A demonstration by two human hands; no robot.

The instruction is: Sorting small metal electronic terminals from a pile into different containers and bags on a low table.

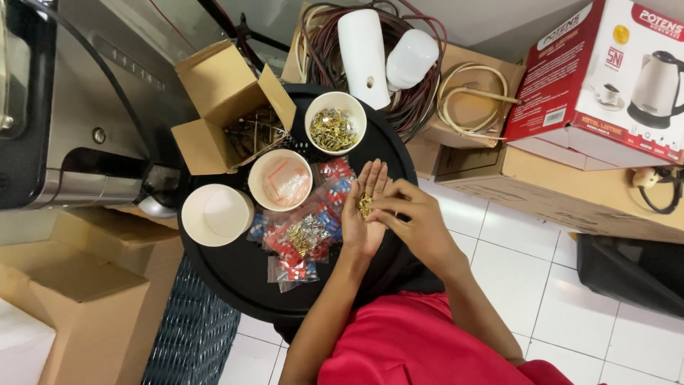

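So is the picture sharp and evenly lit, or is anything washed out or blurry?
Head view: mostly sharp and evenly lit; the two white plastic cylinders glare nearly featureless; the small brass-coloured pieces in the open left hand are too fine to resolve; the frame's left edge looks slightly bowed and soft.

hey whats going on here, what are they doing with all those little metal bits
A person in a red top holds the left hand open, palm up, over a round black tray, with a small heap of tiny brass-coloured metal pieces in the palm. The right hand picks at that heap with its fingertips. On the tray sit a white paper cup of similar brass pieces, two other white cups and small clear plastic bags with red and blue parts.
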